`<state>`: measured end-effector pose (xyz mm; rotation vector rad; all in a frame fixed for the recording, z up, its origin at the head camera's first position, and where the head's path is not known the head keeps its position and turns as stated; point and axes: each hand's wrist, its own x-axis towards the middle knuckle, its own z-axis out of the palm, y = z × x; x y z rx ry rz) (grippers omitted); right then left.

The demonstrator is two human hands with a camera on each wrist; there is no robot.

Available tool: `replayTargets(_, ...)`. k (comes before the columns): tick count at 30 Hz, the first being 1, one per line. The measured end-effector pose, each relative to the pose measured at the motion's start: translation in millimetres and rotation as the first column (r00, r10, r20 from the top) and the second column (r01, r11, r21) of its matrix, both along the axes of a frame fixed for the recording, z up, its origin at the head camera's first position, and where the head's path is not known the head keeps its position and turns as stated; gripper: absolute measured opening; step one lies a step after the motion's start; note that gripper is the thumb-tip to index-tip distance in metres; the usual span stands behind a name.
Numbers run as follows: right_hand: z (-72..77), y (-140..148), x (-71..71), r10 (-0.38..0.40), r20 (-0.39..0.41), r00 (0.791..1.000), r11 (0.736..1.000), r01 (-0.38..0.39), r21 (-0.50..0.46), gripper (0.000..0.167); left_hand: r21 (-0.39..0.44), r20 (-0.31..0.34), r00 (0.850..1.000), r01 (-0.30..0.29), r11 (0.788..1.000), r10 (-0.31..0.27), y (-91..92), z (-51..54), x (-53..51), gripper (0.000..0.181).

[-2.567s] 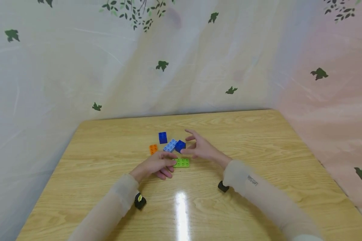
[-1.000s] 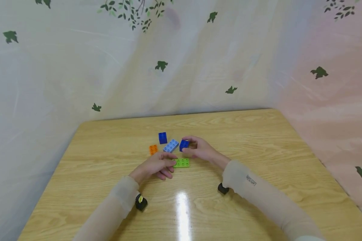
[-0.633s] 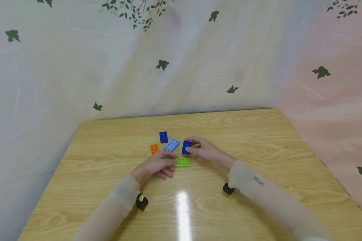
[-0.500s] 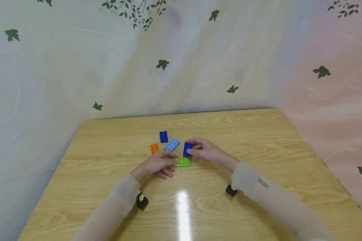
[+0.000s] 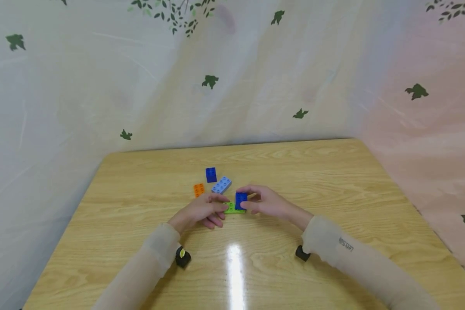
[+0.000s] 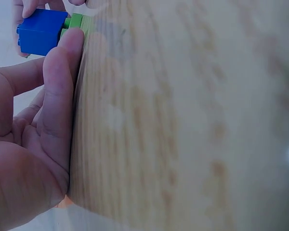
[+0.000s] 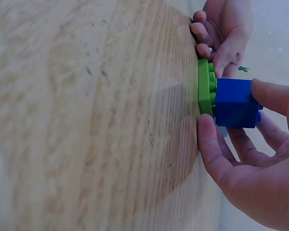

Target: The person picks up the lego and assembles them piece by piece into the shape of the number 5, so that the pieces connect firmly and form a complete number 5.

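Note:
My right hand (image 5: 269, 202) pinches a dark blue toy building brick (image 5: 241, 200) between thumb and fingers. This brick (image 7: 237, 103) sits over the right part of the flat lime-green brick (image 7: 205, 87), against its studs; whether it is pressed fully down I cannot tell. With thumb and fingers, my left hand (image 5: 202, 211) holds the left end of the green brick (image 5: 230, 207), which lies flat on the table. In the left wrist view, the left fingertips partly hide the green brick (image 6: 76, 20), and the blue brick (image 6: 41, 32) stands beyond them.
Behind the hands on the wooden table (image 5: 314, 172) lie a light blue brick (image 5: 221, 185), an orange brick (image 5: 198, 190) and another dark blue brick (image 5: 211, 175). A curtain (image 5: 162, 94) with leaf and bird prints hangs behind the table.
My right hand took hold of the dark blue brick beside the light blue one, then brought it right and nearer, over the green brick. My left hand stayed at the green brick.

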<state>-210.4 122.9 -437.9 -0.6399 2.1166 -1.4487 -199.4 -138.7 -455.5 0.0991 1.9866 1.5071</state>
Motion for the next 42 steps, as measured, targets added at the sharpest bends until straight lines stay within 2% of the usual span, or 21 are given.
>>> replayTargets(8, 0.2, -0.7, 4.7, 0.017, -0.053, 0.998, 1.0, -0.016, 0.014, 0.049, 0.002, -0.007, 1.0, 0.012, 1.0, -0.012, 1.0, 0.9, 0.2, 0.042)
replayTargets(15, -4.3, 0.8, 4.7, 0.009, -0.074, 0.997, 0.999, -0.007, 0.032, 0.049, 0.011, -0.007, 1.0, 0.013, 1.0, -0.013, 1.9, -2.7, -0.5, 0.042)
replayTargets(26, -3.2, 1.1, 4.5, -0.025, -0.028, 0.999, 0.999, 0.026, 0.034, 0.049, 0.005, -0.012, 1.0, 0.008, 1.0, -0.008, 2.9, -3.8, 0.4, 0.042)
replayTargets(35, -0.9, -3.9, -2.2, 0.0, -0.04, 0.999, 0.999, 0.002, 0.046, 0.045, 0.003, -0.009, 1.0, -0.003, 1.0, 0.004, -0.7, -1.8, -0.2, 0.044)
replayTargets(42, -3.2, -3.8, -3.0, -0.011, 0.003, 1.0, 0.999, 0.011, 0.04, 0.045, 0.009, -0.013, 1.0, -0.007, 1.0, 0.007, -0.4, -2.8, -1.4, 0.042)
